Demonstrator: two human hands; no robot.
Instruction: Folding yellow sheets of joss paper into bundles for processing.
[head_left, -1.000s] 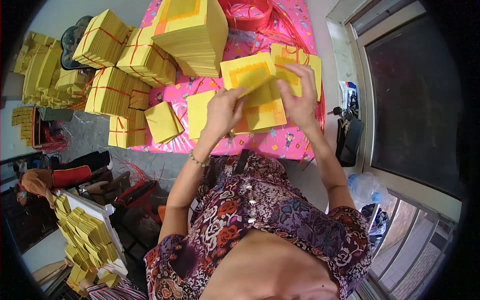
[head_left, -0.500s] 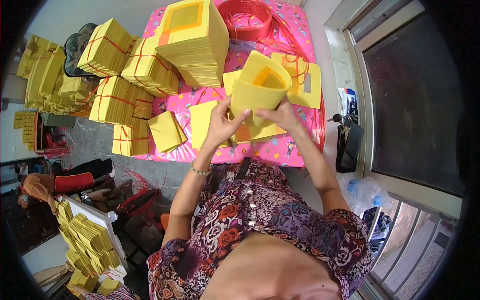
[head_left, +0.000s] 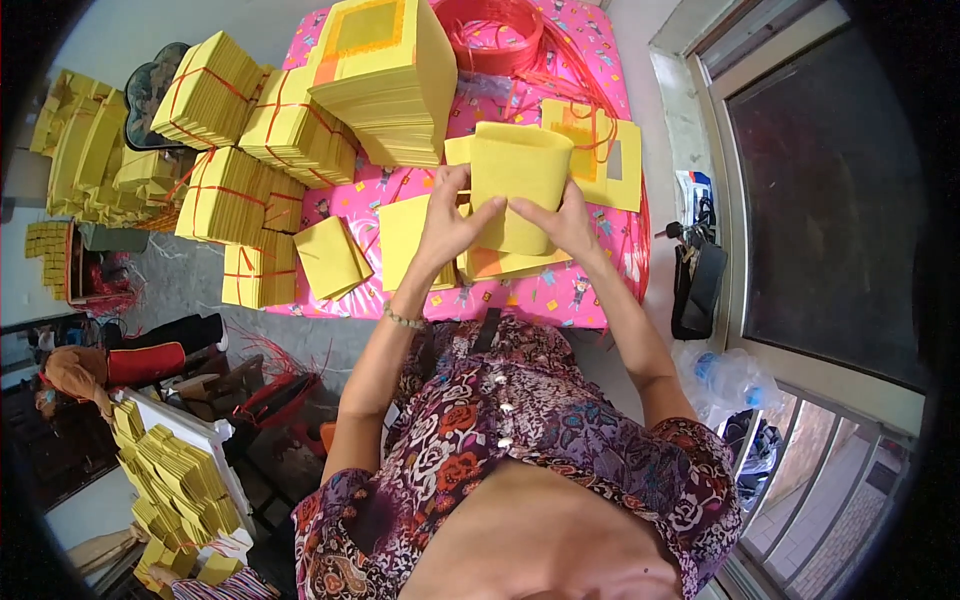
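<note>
My left hand [head_left: 447,225] and my right hand [head_left: 562,222] both grip a folded wad of yellow paper sheets [head_left: 519,175], bent over into a curved bundle above the pink patterned table cover [head_left: 560,295]. Flat yellow sheets [head_left: 410,240] lie on the cover just under my hands. A tall stack of yellow sheets with orange centres [head_left: 388,75] stands behind them. Another flat pile of yellow sheets [head_left: 600,150] lies to the right of the bundle.
Tied yellow paper bundles [head_left: 250,150] are piled at the left of the cover, one loose folded bundle [head_left: 330,257] near its front edge. A coil of red string [head_left: 490,30] lies at the back. More yellow bundles [head_left: 180,480] fill a white rack at lower left. A window is on the right.
The sheets that lay spread between my hands have been lifted and folded over into a rounded bundle, now held higher in both hands.
</note>
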